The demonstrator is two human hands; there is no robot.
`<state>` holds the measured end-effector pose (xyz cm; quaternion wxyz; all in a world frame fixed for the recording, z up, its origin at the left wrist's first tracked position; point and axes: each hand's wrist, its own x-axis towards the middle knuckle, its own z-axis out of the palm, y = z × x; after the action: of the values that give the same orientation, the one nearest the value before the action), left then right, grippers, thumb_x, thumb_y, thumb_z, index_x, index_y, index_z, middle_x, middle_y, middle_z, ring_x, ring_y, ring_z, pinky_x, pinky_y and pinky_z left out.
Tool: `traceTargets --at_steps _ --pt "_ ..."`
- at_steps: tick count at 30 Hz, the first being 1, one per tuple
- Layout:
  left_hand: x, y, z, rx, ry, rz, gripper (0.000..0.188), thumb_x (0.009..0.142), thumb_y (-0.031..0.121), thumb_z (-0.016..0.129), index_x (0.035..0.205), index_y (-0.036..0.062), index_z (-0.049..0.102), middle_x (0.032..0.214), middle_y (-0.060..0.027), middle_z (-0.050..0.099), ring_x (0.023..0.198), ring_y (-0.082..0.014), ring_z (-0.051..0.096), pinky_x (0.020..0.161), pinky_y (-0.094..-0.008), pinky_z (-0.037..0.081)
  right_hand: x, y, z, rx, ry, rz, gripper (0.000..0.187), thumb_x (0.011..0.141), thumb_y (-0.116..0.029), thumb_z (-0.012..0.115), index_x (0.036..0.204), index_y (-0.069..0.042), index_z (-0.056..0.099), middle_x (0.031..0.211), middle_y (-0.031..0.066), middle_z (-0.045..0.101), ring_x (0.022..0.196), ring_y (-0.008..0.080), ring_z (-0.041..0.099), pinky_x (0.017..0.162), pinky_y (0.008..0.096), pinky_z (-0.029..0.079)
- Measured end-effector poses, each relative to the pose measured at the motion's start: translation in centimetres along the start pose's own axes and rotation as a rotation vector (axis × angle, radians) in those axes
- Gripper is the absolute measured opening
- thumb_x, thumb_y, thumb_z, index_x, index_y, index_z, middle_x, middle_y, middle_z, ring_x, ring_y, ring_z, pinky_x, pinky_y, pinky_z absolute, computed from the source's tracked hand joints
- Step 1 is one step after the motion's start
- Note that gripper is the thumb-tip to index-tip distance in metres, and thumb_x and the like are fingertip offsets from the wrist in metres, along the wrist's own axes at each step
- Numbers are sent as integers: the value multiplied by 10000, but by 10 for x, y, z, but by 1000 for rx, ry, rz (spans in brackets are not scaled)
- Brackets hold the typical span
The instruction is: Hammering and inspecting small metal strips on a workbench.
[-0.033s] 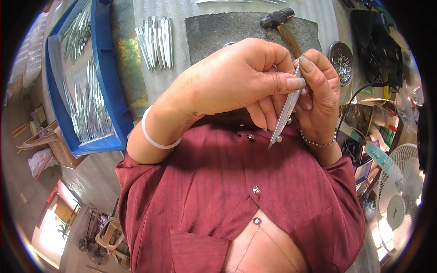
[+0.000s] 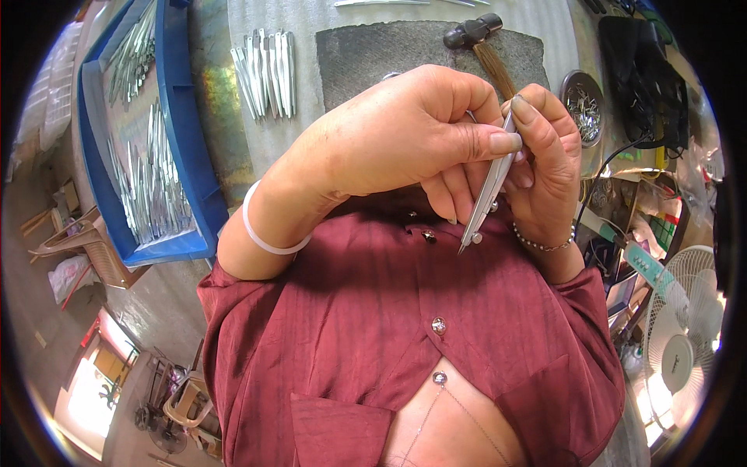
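Note:
A slim silver metal compass (image 2: pixel 492 189) hangs slanted in front of my chest, its sharp tip pointing down and to the left. Two small round knobs stick out on its right side. My left hand (image 2: pixel 424 132) is closed, thumb and forefinger pinching the compass near its upper end. At the very top, my right hand (image 2: pixel 551 148) grips it between thumb and fingertips. Both hands partly cover the upper end, so its details are hidden. Beyond them lies a dark grey slab (image 2: pixel 373 58), where a hammer (image 2: pixel 476 33) with a wooden handle rests.
A blue tray (image 2: pixel 180 117) on the left holds many slim silver metal parts. A row of similar parts (image 2: pixel 265 74) lies beside the slab. To the right stand a round dish (image 2: pixel 582 109) of small metal pieces, a black cable (image 2: pixel 603 167) and a white fan (image 2: pixel 685 311).

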<state>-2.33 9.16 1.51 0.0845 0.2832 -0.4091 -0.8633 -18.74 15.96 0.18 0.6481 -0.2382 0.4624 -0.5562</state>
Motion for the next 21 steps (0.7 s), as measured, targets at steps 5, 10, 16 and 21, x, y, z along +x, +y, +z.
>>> traceTargets --at_steps 5,10,16,21 --pt "6 0 -2 6 -17 -17 215 928 219 564 891 8 547 721 -96 645 540 -144 648 432 -202 514 2 2 -5 35 -12 4 182 906 -144 576 746 -67 539 595 -18 497 407 14 351 359 169 275" --pt "9 1 -4 -22 -24 -18 231 924 232 571 876 7 551 716 -96 644 535 -149 649 422 -205 511 2 4 -5 63 24 20 178 908 -148 575 750 -73 542 592 -25 488 406 13 355 359 168 280" --pt "12 4 -7 6 -39 -22 229 924 230 571 871 8 554 703 -90 639 537 -146 649 428 -201 512 4 5 -4 60 43 14 170 909 -153 576 759 -78 550 588 -30 484 409 10 362 360 164 287" --pt "15 9 -6 53 -46 -32 221 902 227 609 862 18 553 683 -69 632 519 -122 634 429 -197 501 5 3 -7 67 24 -17 162 913 -156 571 774 -76 546 595 -28 496 421 11 377 375 162 297"
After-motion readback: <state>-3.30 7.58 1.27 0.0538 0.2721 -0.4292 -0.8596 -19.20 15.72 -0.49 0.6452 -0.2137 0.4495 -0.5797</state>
